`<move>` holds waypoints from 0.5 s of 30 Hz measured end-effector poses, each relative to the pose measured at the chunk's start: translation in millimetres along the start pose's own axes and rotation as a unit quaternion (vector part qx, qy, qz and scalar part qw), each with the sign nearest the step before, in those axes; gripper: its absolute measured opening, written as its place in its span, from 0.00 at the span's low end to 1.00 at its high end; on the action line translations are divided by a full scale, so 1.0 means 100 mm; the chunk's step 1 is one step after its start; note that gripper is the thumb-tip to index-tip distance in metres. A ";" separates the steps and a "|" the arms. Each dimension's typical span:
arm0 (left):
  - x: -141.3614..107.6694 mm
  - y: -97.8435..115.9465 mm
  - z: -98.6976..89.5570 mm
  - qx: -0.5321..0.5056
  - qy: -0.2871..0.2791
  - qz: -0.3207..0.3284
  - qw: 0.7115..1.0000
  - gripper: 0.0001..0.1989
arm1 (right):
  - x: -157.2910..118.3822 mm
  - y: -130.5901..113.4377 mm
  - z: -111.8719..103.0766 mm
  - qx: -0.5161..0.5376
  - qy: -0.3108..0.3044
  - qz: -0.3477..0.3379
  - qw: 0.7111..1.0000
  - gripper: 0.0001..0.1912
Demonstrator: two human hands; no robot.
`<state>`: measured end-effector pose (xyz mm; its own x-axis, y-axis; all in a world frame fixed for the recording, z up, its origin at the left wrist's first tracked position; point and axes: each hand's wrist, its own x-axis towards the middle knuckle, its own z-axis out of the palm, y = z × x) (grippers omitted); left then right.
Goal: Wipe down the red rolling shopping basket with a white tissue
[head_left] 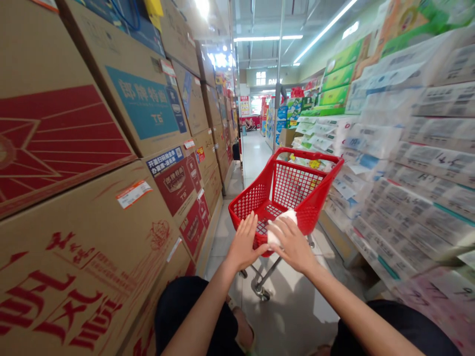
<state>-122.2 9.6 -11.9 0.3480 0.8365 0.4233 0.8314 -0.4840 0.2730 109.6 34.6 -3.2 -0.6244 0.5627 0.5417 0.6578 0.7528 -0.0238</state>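
A red shopping cart [297, 185] with a grid basket stands on the floor in front of me. My left hand [243, 245] is at the cart's near end, fingers stretched out, with nothing in it. Beside it, my right hand [295, 245] lies over a white cloth [273, 237] at the cart's near wall. Its fingers rest on the cloth, spread slightly, and part of the cloth shows around them. The thumbs of both hands come close together over the near edge.
Stacked cardboard boxes [174, 178] line the left side. Wrapped packs of paper [419, 198] are piled on the right, close to the cart. A tiled aisle [256, 148] runs ahead between them, past a glass panel. My knees are at the bottom.
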 end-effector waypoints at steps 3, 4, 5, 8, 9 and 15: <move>0.14 0.03 0.03 -0.027 -0.009 -0.059 0.998 0.35 | 0.05 -0.26 0.13 -0.011 -0.003 -0.037 0.999 0.39; 0.18 0.06 0.04 -0.037 -0.005 -0.068 0.997 0.33 | 0.08 -0.29 0.17 -0.022 -0.002 -0.040 0.999 0.40; 0.21 0.09 0.06 -0.044 0.004 -0.069 0.997 0.32 | 0.11 -0.29 0.21 -0.033 -0.002 -0.043 0.999 0.40; 0.24 0.14 0.11 -0.034 0.031 -0.043 0.998 0.35 | 0.19 -0.11 0.27 -0.047 -0.004 -0.079 0.996 0.40; 0.24 0.15 0.12 -0.024 0.035 -0.034 0.999 0.37 | 0.19 0.02 0.25 -0.046 -0.004 -0.092 0.995 0.40; 0.29 0.06 0.15 0.017 0.024 -0.021 0.999 0.41 | -0.03 1.12 -0.12 -0.093 0.025 -0.038 0.995 0.36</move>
<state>-100.7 34.7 -11.0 0.2921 0.8417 0.4540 0.8588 -0.4398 0.2628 189.9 113.0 3.1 -0.6571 0.4853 0.5768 0.6789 0.7135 0.1731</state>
